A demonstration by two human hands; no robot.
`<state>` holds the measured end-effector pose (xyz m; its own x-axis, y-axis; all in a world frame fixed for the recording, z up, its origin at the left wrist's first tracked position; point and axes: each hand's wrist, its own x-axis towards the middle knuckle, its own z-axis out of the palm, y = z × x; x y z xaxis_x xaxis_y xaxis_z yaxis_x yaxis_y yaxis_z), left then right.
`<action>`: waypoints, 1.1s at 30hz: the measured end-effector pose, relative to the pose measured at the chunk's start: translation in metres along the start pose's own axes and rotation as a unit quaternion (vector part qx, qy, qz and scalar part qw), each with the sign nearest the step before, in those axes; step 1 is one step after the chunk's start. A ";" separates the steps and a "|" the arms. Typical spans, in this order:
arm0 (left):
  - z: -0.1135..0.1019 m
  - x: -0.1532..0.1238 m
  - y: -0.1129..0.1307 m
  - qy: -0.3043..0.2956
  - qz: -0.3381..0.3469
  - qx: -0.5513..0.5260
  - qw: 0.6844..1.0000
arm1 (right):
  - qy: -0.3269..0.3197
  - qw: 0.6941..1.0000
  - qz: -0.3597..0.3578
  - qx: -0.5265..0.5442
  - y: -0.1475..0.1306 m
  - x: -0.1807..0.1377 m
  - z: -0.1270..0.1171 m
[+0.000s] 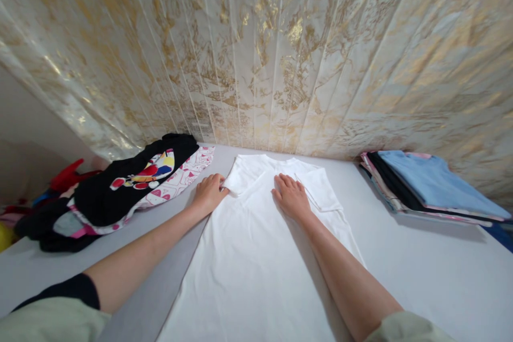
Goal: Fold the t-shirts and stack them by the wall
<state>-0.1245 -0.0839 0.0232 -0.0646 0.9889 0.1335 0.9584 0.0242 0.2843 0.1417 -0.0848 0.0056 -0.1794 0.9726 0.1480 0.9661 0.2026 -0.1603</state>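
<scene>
A white T-shirt point(252, 256) lies spread on the pale table, its neckline at the far end and its lower part running out of view toward me. Both sleeves are laid inward over the body. At the shirt's left edge, just below the folded sleeve, my left hand point(209, 193) has its thumb and fingers closed on the cloth. My right hand point(292, 196) rests flat on the upper chest, fingers stretched out, beside the right sleeve point(320, 189).
On the left a loose heap of clothes includes a black printed garment point(132, 181) and a white-and-pink patterned cloth point(188, 171). A folded stack topped with a light blue garment point(436, 181) sits on the right. A gold-patterned curtain point(256, 64) hangs behind the table point(433, 272).
</scene>
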 end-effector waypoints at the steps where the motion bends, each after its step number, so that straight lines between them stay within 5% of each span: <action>1: 0.000 0.001 0.001 -0.003 -0.010 -0.005 1.000 | 0.001 1.000 -0.001 0.002 0.000 0.000 -0.001; 12: 0.013 0.014 0.000 0.013 -0.060 -0.096 0.993 | 0.005 1.000 -0.006 0.011 0.001 0.000 -0.001; 19: 0.012 -0.002 0.001 0.098 0.027 -0.104 0.989 | 0.007 1.000 -0.008 0.017 0.004 0.001 0.001; 25: 0.010 -0.010 0.001 0.101 0.070 -0.045 0.991 | 0.007 1.000 -0.010 0.020 0.004 0.001 0.001; 33: 0.021 0.000 -0.011 0.112 0.107 -0.132 0.979 | 0.030 0.997 -0.063 0.025 -0.014 -0.004 -0.015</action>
<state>-0.1291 -0.0812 0.0003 0.0423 0.9092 0.4142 0.8532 -0.2486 0.4586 0.1316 -0.0931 0.0217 -0.2850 0.9310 0.2279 0.9260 0.3288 -0.1855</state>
